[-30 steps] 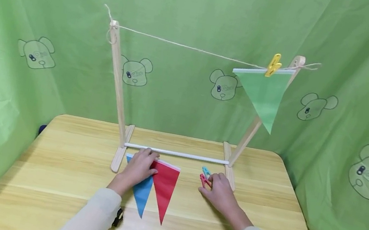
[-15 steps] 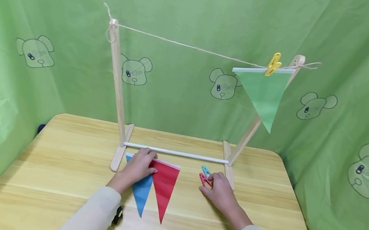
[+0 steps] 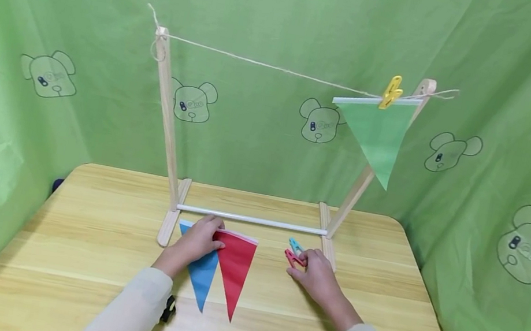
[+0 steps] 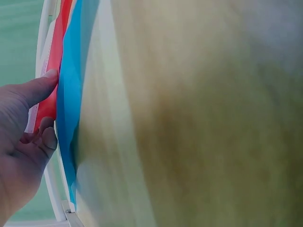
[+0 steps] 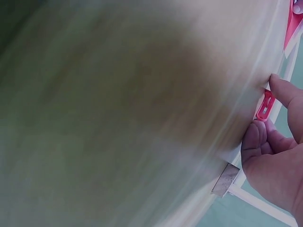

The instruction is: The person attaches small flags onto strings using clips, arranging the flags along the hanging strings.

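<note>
On the table my left hand [image 3: 197, 239] lies over the white top bands of two triangular pennants. It pinches the red pennant [image 3: 235, 263] between thumb and fingers, as the left wrist view shows. A blue pennant [image 3: 201, 280] lies beside it, partly under the hand. To the right, my right hand [image 3: 318, 277] has its thumb and fingertips around a red clothespin [image 3: 293, 258], also seen in the right wrist view. Right behind that one is a light blue clothespin [image 3: 295, 245], close to the index finger.
Behind the hands stands a wooden frame with a left post [image 3: 166, 114], a right post [image 3: 358, 190] and a white crossbar [image 3: 251, 219]. From its string [image 3: 261, 63] hangs a green pennant [image 3: 377, 128], held by a yellow clothespin [image 3: 391, 93]. Green curtains [image 3: 270, 8] surround the table [image 3: 68, 273].
The red clothespin has turned slightly, its left end shifting a little left. Both hands stay nearly where they were; the view has drifted slightly.
</note>
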`<action>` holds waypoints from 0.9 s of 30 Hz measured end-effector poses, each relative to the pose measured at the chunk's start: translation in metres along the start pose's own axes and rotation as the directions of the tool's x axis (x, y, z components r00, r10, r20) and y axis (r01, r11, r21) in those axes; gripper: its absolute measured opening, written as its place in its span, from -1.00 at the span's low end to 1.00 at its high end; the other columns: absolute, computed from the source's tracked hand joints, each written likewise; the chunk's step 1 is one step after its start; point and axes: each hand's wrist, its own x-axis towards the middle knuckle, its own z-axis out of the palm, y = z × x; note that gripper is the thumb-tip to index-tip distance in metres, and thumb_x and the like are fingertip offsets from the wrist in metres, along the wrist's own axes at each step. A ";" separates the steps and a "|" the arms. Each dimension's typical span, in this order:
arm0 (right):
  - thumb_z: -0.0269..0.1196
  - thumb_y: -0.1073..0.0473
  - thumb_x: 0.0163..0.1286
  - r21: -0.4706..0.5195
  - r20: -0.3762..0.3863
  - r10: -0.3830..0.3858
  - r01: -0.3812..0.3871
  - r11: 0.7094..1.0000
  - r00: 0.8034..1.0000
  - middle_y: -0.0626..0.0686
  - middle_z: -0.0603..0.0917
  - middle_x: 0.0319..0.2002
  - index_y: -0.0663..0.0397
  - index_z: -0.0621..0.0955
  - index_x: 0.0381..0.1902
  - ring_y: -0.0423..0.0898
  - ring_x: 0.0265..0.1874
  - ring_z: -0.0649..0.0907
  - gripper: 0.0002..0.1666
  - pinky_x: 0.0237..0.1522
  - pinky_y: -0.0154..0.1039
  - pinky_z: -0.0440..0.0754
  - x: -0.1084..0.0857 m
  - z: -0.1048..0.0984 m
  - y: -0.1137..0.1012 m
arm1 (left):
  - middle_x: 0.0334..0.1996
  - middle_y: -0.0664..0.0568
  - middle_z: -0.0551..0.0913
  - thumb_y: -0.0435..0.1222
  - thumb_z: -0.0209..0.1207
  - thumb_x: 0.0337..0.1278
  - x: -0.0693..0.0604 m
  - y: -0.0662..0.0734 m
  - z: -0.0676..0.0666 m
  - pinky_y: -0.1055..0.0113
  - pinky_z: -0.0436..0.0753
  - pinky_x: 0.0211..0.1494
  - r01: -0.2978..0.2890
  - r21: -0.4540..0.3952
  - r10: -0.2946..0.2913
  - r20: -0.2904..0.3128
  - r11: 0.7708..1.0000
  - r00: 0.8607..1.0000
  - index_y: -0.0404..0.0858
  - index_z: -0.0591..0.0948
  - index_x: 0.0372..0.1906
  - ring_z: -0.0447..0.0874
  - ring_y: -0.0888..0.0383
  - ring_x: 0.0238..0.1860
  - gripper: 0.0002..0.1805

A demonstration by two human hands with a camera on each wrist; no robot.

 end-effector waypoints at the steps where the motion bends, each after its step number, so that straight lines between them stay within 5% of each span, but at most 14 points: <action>1: 0.58 0.09 0.16 0.001 0.000 -0.001 0.001 1.000 1.000 0.07 0.53 -0.30 0.26 0.62 -0.19 -0.09 -0.36 0.49 -0.55 -0.31 -0.22 0.51 0.000 0.000 0.000 | -0.09 -0.09 0.59 -0.25 0.47 0.17 0.000 0.000 0.000 0.18 0.66 -0.05 -0.003 -0.002 0.003 0.000 1.000 1.000 -0.24 0.60 -0.07 0.56 0.04 -0.16 -0.67; 17: 0.58 0.12 0.16 -0.007 -0.014 -0.028 0.028 1.000 1.000 0.03 0.53 -0.36 0.20 0.62 -0.27 -0.12 -0.40 0.48 -0.62 -0.34 -0.26 0.48 0.000 -0.001 0.001 | -0.25 -0.04 0.60 -0.31 0.52 0.06 0.003 -0.003 0.001 0.17 0.67 -0.09 -0.021 -0.063 0.019 -0.023 0.998 1.000 -0.24 0.66 -0.24 0.58 0.06 -0.22 -0.75; 27: 0.57 0.12 0.18 0.006 -0.004 -0.021 0.021 1.000 1.000 0.01 0.53 -0.35 0.19 0.62 -0.26 -0.13 -0.39 0.47 -0.63 -0.35 -0.28 0.48 0.001 -0.002 0.002 | -0.19 -0.07 0.68 -0.30 0.50 0.10 0.003 -0.003 -0.001 0.11 0.70 0.02 0.018 -0.097 -0.018 -0.001 0.995 1.000 -0.26 0.76 -0.17 0.63 0.01 -0.11 -0.78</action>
